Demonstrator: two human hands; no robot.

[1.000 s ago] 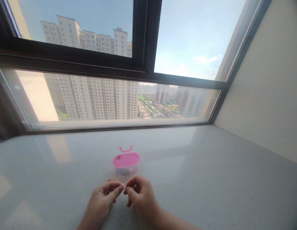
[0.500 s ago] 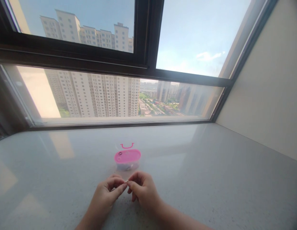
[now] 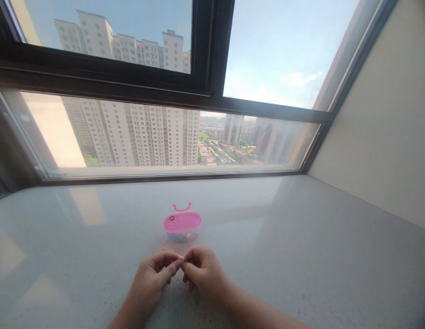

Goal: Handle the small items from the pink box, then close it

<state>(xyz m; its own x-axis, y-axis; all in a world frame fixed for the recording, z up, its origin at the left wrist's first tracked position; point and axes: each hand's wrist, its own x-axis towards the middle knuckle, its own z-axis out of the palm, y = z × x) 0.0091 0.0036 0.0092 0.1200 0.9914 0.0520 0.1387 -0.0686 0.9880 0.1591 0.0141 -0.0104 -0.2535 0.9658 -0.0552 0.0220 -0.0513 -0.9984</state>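
My left hand (image 3: 151, 277) and my right hand (image 3: 206, 273) meet fingertip to fingertip above the pale speckled surface. Both are closed in a pinch on a tiny whitish thing (image 3: 181, 258), mostly covered by the fingers and too small to name. Just beyond the hands stands a clear oval box with a pink lid (image 3: 186, 221). On the lid lies a small dark ring (image 3: 172, 218), with fainter small round shapes near it. Behind the box rests a curved pink handle (image 3: 182, 207), apart from it.
The speckled pale sill (image 3: 301, 256) stretches to both sides of the hands. A dark window frame (image 3: 164, 177) borders it at the back, and a white wall (image 3: 380, 137) rises on the right. Tall buildings (image 3: 147, 132) show through the glass.
The fingertips have shifted very slightly against each other around the tiny whitish thing. The box and the pink handle stay put; the whole view has tilted a little.
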